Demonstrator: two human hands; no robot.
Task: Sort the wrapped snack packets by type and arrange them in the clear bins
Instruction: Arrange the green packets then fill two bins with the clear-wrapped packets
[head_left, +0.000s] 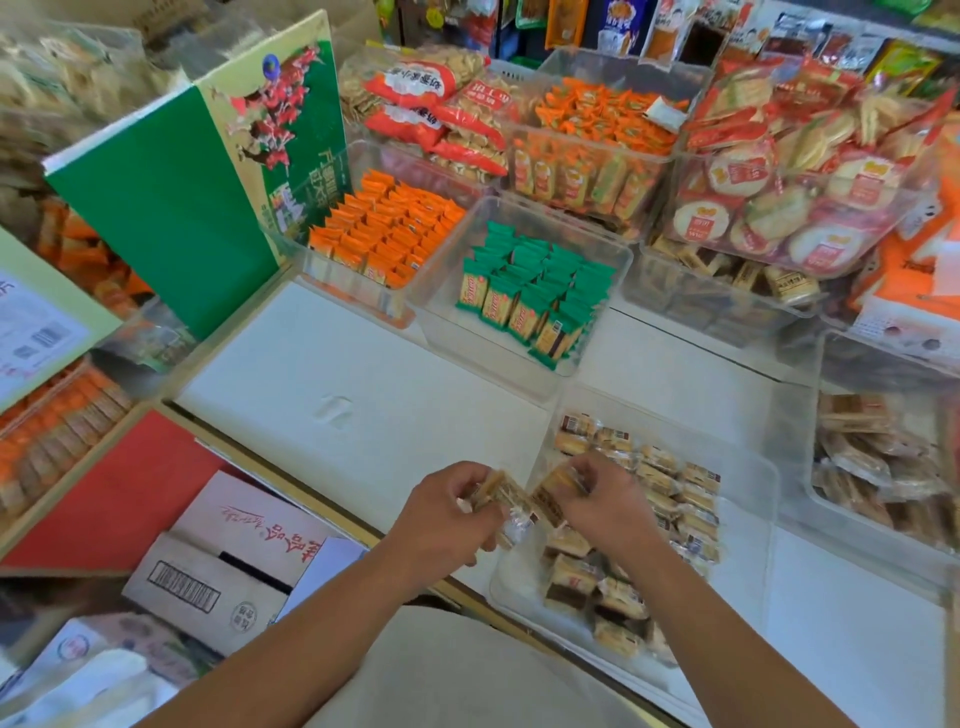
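Note:
My left hand (447, 512) grips clear-wrapped brown snack packets (501, 496) at the left rim of the near clear bin (748, 525). Beside it, my right hand (605, 501) holds another brown packet (553, 493) over the same bin. Inside that bin lie several brown wrapped packets (670, 483) in rough rows. Farther back, one clear bin holds green packets (540, 291) standing on edge. To its left, a bin holds orange packets (389, 228) in tight rows.
A green carton (171, 208) stands upright at the left. Open cardboard boxes (228, 561) sit below the white counter (332, 374) edge. More clear bins with brown packets (878, 467), orange packets (587, 150) and round crackers (779, 208) crowd the back and right.

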